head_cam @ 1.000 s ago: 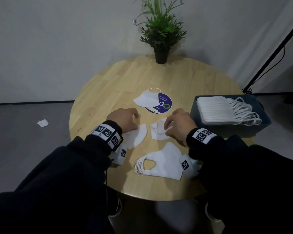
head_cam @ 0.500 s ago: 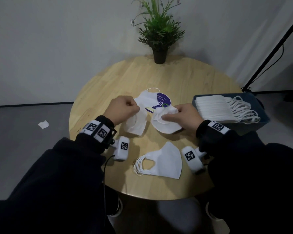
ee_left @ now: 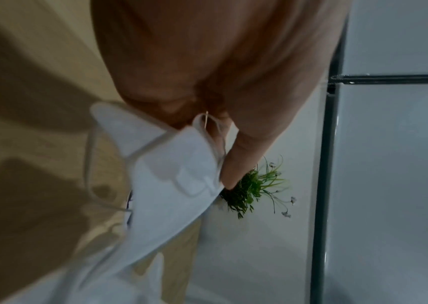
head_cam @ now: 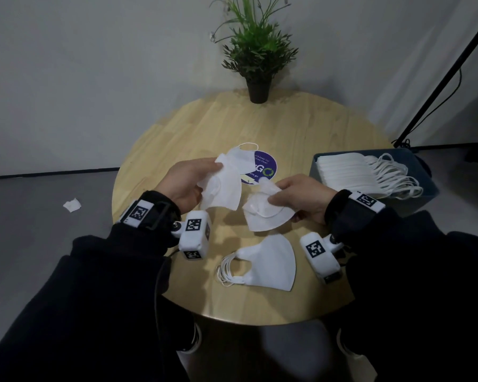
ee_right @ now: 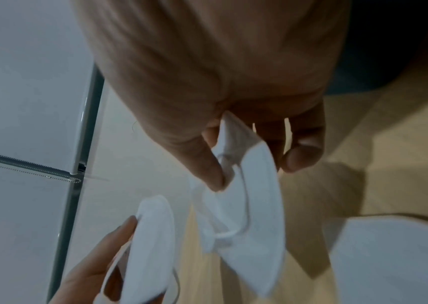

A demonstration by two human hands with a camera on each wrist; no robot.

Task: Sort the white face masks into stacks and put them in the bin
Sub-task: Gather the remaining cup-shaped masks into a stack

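Each hand pinched 1 mask: left hand and right hand, with the stack lying just below the right one.

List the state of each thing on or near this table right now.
Left hand: holds a mask above the table.
Right hand: pinches another mask.
Stack of masks: lying flat near the front edge.
Single mask: lying on the purple sticker.
Bin: holds a row of masks.

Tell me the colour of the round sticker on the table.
Purple, with white and green lettering; the round sticker shows best in the head view.
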